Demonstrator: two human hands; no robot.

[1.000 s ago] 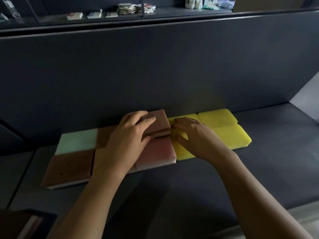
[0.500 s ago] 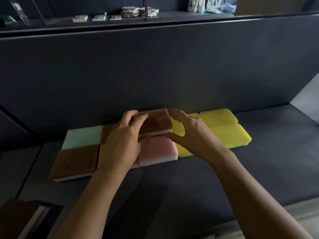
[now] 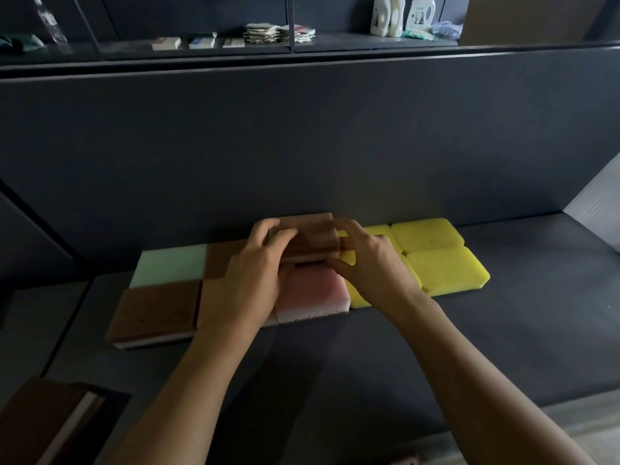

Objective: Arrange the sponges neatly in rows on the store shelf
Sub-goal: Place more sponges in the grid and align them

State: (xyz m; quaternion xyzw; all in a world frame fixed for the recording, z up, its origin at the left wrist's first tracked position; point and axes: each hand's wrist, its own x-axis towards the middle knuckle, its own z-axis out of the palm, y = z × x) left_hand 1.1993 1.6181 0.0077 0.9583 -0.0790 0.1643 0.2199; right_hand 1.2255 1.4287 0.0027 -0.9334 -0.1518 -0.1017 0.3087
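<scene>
Shelf (image 3: 503,330) and back wall (image 3: 302,146) are both dark grey. In the middle of the frame, sponges lie flat in 2 rows close to the wall.

Both hands hold 1 brown sponge (image 3: 313,234) at the back row, just under the middle of the frame. The left hand (image 3: 255,276) grips its left side, with the fingers curled over the top. The right hand (image 3: 372,263) pinches its right side, with the fingers on the far edge and the thumb at the near edge. The brown sponge has a white layer under it. A thin dark gap shows below its near edge, so it may be lifted a little off the shelf, but the light is poor there.

Just in front of it lies a pink sponge (image 3: 312,290), flat, partly under the left hand. To the left is a green sponge (image 3: 171,266) in the back row. A front brown sponge (image 3: 157,310) lies next to it in the near row, and the 2 touch.

To the right, 2 yellow sponges (image 3: 446,273) lie side by side, 1 behind the other. More yellow shows under the right hand.

At the top right of the frame, 3 white bottles (image 3: 396,15) stand on a higher shelf. A pile of papers (image 3: 278,33) sits at the top middle. A brown block (image 3: 43,417) with a white stripe pokes in at the lower left corner.
</scene>
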